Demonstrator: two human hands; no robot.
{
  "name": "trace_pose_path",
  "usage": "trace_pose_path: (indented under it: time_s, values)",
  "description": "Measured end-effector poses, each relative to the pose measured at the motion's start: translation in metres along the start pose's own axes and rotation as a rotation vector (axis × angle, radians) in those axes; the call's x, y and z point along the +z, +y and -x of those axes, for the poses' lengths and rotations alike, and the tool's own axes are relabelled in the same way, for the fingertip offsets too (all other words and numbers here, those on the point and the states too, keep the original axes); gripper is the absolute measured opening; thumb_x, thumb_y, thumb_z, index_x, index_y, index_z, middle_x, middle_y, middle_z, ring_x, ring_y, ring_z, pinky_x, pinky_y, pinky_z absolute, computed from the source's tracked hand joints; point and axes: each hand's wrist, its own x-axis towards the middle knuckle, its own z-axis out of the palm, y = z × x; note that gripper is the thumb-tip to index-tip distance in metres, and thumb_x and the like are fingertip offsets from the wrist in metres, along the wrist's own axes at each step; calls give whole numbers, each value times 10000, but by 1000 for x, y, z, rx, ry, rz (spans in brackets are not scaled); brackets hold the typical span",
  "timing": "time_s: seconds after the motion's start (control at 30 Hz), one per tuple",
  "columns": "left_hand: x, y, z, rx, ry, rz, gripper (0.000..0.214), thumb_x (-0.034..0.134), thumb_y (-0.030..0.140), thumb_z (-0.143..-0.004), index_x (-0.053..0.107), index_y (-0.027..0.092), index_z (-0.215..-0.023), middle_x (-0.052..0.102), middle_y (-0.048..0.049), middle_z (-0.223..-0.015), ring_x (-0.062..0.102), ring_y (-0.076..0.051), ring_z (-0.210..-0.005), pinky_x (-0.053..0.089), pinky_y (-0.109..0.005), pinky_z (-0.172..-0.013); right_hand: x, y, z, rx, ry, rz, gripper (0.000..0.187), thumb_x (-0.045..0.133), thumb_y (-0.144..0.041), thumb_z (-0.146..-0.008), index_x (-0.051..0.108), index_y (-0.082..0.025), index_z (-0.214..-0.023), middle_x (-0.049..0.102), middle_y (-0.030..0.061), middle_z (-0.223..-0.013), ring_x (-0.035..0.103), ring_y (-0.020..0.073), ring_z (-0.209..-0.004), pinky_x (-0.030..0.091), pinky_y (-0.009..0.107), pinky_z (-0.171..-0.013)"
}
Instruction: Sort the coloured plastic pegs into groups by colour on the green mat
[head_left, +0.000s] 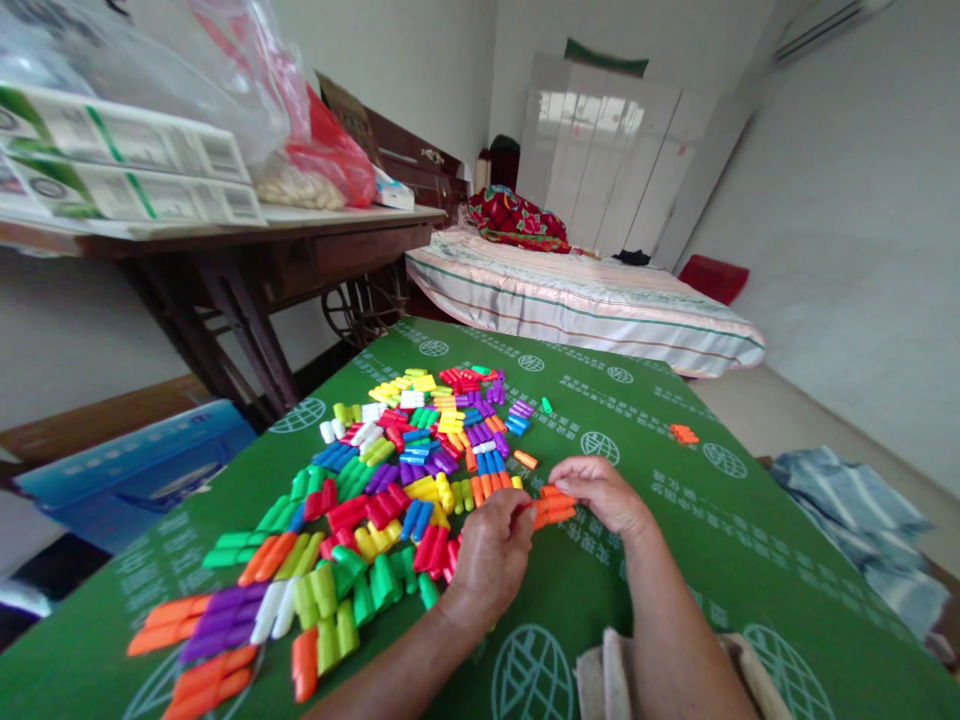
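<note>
Both hands meet over a small cluster of orange peg-shaped plastic blocks (555,508) near the middle of the green table. My left hand (495,550) pinches the cluster's left end between thumb and fingers. From the other side, my right hand (598,490) closes its thumb and fingertips on the upper right part. Left of my hands spreads a pile of similar blocks, including a green group (382,582), a red group (431,550) and a purple group (225,620). One loose orange block (526,459) lies just beyond my left hand.
The green tabletop (750,540) carries white globe prints. Farther right lies another orange block group (684,434). A bed (585,290) stands beyond the table. On the left are a sewing-machine table (315,240) with boxes and bags, and a blue bin (150,470).
</note>
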Motion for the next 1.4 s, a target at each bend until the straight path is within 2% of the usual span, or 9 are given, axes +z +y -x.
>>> trace_pose_path:
  time_s: [0.1, 0.3, 0.53, 0.7, 0.87, 0.97, 1.1, 1.23, 1.4]
  values:
    - [-2, 1, -1, 12, 20, -4, 250, 419, 345, -854, 601, 183, -798, 617, -20, -706, 610, -155, -646, 450, -254, -580, -10, -3, 4, 16, 51, 8, 271, 800, -356, -623, 719, -153, -783, 677, 12, -663, 553, 109, -555, 403, 249, -561]
    - [-1, 3, 0, 30, -23, 22, 233, 424, 334, -852, 601, 184, -829, 637, -25, -737, 618, -151, -645, 465, -251, -585, -41, -11, 11, 104, 334, 225, 361, 757, -455, -592, 688, -158, -784, 674, 21, -662, 591, 144, -547, 466, 281, -528]
    - [14, -9, 9, 263, -95, -36, 231, 395, 276, -880, 610, 192, -883, 655, -56, -798, 641, -162, -755, 513, -264, -667, -90, -16, 25, 265, 534, 551, 141, 674, -311, -668, 669, -176, -708, 612, -16, -518, 540, 118, -423, 388, 223, -407]
    - [21, -12, 14, 366, -137, -107, 244, 372, 222, -893, 607, 187, -946, 652, -61, -825, 651, -153, -738, 534, -251, -643, -118, -19, 39, 244, 650, 807, 102, 590, -256, -748, 666, -208, -701, 659, -6, -623, 614, 151, -607, 462, 259, -559]
    - [23, -17, 15, 458, -122, -217, 277, 342, 169, -896, 598, 178, -1001, 666, -71, -893, 673, -146, -777, 567, -236, -676, -103, -14, 45, 189, 674, 1011, 189, 622, -355, -772, 701, -222, -880, 695, 52, -950, 626, 209, -902, 451, 315, -800]
    - [25, -23, 15, 555, -71, -322, 300, 344, 145, -885, 586, 182, -1057, 670, -71, -959, 685, -140, -796, 580, -226, -695, -76, -12, 45, 199, 615, 1213, 266, 609, -421, -803, 690, -227, -965, 660, 80, -1020, 618, 219, -921, 442, 311, -779]
    - [28, -29, 16, 654, -12, -418, 314, 356, 115, -867, 579, 199, -1072, 675, -53, -973, 695, -135, -798, 584, -221, -708, -57, -13, 43, 263, 564, 1486, 198, 547, -324, -860, 670, -246, -993, 628, 63, -970, 624, 189, -859, 433, 277, -707]
    - [31, -36, 17, 692, 14, -461, 349, 335, 89, -854, 573, 215, -1076, 671, -53, -1032, 695, -134, -840, 582, -228, -742, -74, -14, 42, 295, 619, 1499, 195, 510, -234, -865, 680, -244, -960, 626, 60, -971, 628, 179, -860, 432, 259, -695]
    - [29, -40, 16, 767, 11, -503, 359, 338, 95, -837, 578, 211, -1078, 671, -72, -1063, 680, -156, -943, 573, -233, -785, -123, -12, 42, 351, 727, 1470, 238, 496, -181, -858, 690, -236, -985, 644, 70, -1039, 628, 173, -930, 439, 239, -742]
